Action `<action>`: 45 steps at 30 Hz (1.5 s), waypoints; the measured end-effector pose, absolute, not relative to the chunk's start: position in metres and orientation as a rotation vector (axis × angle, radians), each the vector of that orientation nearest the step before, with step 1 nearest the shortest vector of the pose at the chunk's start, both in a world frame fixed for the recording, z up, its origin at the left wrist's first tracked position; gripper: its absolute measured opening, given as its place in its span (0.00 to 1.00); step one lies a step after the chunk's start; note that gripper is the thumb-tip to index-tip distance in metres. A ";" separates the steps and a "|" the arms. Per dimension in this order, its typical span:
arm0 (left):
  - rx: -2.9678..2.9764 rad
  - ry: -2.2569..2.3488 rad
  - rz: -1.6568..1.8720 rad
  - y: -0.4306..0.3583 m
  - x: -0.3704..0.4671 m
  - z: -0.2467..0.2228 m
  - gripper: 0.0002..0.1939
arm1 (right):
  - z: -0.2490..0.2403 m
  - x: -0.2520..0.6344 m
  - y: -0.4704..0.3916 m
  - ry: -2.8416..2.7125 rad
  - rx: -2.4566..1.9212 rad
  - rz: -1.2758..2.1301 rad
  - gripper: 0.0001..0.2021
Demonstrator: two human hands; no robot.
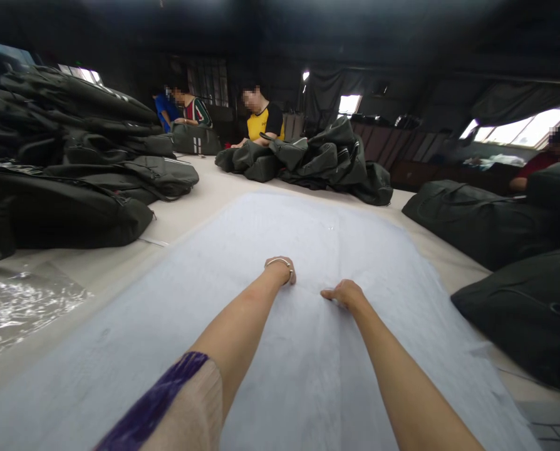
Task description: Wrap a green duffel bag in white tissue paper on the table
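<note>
A large, thin white sheet (242,250) lies spread over the table in front of me. My left hand (282,268), with a bracelet at the wrist, is curled closed on the sheet near its middle; the fingertips are mostly hidden. Slightly to the right and closer to me, my right hand (344,293) is closed too, its thumb side turned left and its fingers tucked against the sheet. Small creases run through the sheet between both hands. A straight fold line passes down the sheet by my right hand.
Dark bags are piled high at the left (73,200), and a heap of dark bags (327,156) lies at the far edge. More bags (477,216) stand at the right. Clear plastic (26,307) lies at the left. Several people, one in yellow (261,122), are beyond the table.
</note>
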State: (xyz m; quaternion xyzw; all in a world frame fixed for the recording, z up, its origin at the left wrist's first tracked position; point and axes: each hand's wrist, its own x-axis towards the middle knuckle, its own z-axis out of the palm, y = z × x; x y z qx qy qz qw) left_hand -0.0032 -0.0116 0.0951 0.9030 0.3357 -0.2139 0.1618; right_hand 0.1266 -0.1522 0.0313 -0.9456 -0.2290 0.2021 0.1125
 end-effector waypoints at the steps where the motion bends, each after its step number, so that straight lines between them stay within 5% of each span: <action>1: 2.608 1.006 -0.539 -0.003 -0.016 0.098 0.14 | 0.030 0.126 -0.152 -0.664 -2.764 0.597 0.19; 8: 2.744 1.020 -0.063 0.000 -0.142 0.121 0.14 | 0.056 0.132 -0.166 -0.649 -2.618 0.654 0.23; 12: 2.777 0.772 0.239 -0.027 -0.229 0.100 0.11 | 0.078 0.113 -0.164 -0.751 -2.589 0.327 0.31; 17: 2.807 0.326 0.366 -0.072 -0.281 0.056 0.21 | 0.028 0.055 -0.148 -1.241 -2.458 0.065 0.37; 26: 2.715 -0.166 -0.028 -0.139 -0.252 0.039 0.43 | 0.020 0.042 -0.183 -1.251 -2.448 0.178 0.37; 34: 2.654 -0.179 -0.093 -0.147 -0.230 0.022 0.47 | -0.015 0.026 -0.192 -1.607 -2.485 -0.002 0.35; 45: 2.753 -0.087 0.026 -0.081 -0.123 0.032 0.47 | 0.013 0.113 -0.121 -1.373 -2.574 -0.102 0.36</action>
